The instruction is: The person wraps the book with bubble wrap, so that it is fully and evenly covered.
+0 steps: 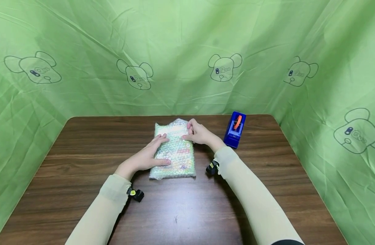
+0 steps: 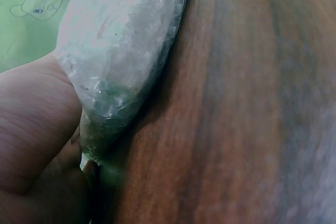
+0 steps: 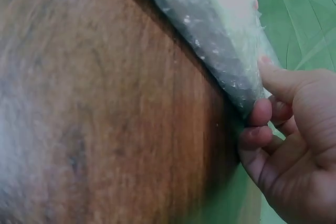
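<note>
A flat rectangular package [image 1: 176,156] in clear bubble wrap lies on the table, with pale green and coloured print showing through. My left hand [image 1: 145,156] rests over its left side, fingers extended and thumb spread on the top face. At the upper right edge, my right hand [image 1: 201,132] pinches the bubble wrap, its thumb on top and its other fingers curled at the side. The right wrist view shows those curled fingers [image 3: 257,137] at the package's lower corner. In the left wrist view, the package [image 2: 126,40] partly hides the left hand's fingers.
A blue tape dispenser [image 1: 233,136] with an orange wheel stands right of the package, close to the right forearm. The brown wooden table [image 1: 83,160] meets green curtains [image 1: 181,68] with printed bear outlines at the back and sides.
</note>
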### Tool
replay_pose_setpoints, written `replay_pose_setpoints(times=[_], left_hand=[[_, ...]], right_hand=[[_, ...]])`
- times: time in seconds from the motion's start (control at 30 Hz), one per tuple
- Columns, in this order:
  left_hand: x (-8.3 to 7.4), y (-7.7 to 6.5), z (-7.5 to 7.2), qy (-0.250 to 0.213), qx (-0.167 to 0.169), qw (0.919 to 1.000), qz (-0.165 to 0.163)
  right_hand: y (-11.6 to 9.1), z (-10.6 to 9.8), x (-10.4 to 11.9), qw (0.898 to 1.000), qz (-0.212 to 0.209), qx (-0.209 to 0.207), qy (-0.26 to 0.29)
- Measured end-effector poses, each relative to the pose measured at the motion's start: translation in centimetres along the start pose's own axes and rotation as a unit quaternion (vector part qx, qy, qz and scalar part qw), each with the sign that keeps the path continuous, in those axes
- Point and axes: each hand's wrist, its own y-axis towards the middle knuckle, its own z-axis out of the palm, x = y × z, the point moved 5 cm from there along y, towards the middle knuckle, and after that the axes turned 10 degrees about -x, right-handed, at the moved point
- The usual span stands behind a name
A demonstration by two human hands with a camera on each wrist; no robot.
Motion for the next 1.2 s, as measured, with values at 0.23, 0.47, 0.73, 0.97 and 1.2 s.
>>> replay_pose_setpoints(times=[0.23,0.47,0.73,0.97,1.2], left_hand=[[-0.1,-0.1,-0.1,-0.003,0.001,1.0,-0.001],[0.3,-0.4,-0.1,-0.001,0.002,1.0,-0.007],[0.5,-0.1,-0.1,0.001,0.0,1.0,0.002],[0.0,0.0,-0.3,0.02,0.01,0.9997,0.008],[-1.3,-0.5,-0.4,0.077,0.014,0.9963,0.034]], right_hand=[[-0.1,0.2,0.0,0.999,-0.035,0.0,0.021],[-0.3,0.5,0.0,0.997,-0.065,0.002,0.034],[-0.8,0.3,-0.4,0.997,-0.043,-0.007,0.058],[-1.4,0.1,0.1,0.998,-0.056,-0.001,-0.009],[-4.4,-0.9,1.8,0.985,-0.09,0.01,-0.149]])
